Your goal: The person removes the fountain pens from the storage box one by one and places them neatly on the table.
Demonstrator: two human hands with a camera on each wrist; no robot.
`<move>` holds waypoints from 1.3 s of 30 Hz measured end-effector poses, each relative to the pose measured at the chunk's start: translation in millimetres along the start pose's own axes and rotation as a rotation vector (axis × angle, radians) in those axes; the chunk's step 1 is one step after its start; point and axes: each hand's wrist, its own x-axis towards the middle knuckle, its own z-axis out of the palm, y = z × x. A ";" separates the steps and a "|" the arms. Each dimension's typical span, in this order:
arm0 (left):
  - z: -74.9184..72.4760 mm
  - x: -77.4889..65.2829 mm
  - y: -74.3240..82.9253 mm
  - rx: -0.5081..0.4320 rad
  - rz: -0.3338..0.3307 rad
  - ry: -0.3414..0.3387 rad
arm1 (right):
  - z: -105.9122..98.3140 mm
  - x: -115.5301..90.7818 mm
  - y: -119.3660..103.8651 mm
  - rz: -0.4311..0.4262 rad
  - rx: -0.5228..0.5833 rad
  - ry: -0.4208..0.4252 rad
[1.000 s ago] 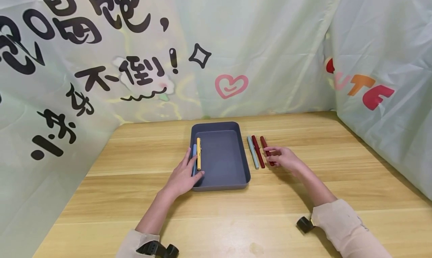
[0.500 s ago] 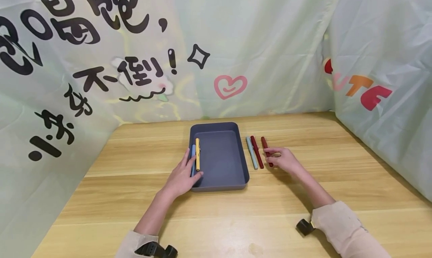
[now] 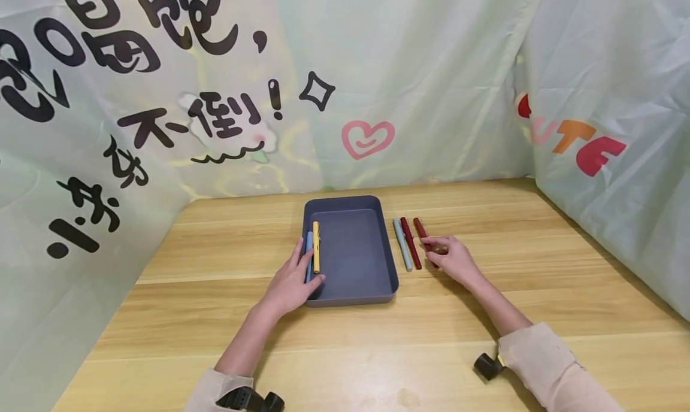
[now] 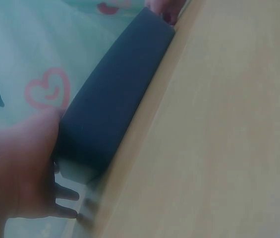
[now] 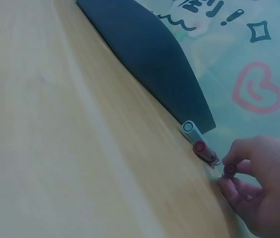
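My left hand (image 3: 288, 286) holds the left wall of a shallow dark blue-grey tray (image 3: 356, 250), thumb on the inner side and other fingers along the outside. Inside the tray, by that wall, lie a yellow pen (image 3: 315, 247) and a blue pen (image 3: 309, 242), the blue one partly covered by the fingers. Right of the tray, my right hand (image 3: 458, 262) pinches a dark red pen (image 3: 419, 227) between thumb and fingers; its near end shows in the right wrist view. Just left of it, a second dark red pen (image 3: 411, 244) and a light blue pen (image 3: 402, 244) lie side by side.
Everything stands on a light wooden table (image 3: 345, 352). A pale printed curtain (image 3: 442, 100) hangs along the back and both sides. Each forearm carries a small black camera, the right one (image 3: 487, 366) hanging close over the tabletop.
The pinched dark red pen has turned slightly, its far end swinging left toward the other pens, and the right hand's fingers have curled in a little more. The left hand and tray stay put.
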 end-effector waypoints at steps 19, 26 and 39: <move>0.4 0.5 -2.7 -0.007 -0.005 -0.007 | 4.8 2.9 6.8 -0.051 -0.057 -0.006; -0.7 -0.1 -1.6 -0.009 0.002 -0.006 | 4.3 2.3 6.0 -0.044 -0.052 -0.007; 0.3 1.3 -0.3 0.000 0.003 -0.008 | 3.8 0.5 6.4 -0.057 -0.054 -0.004</move>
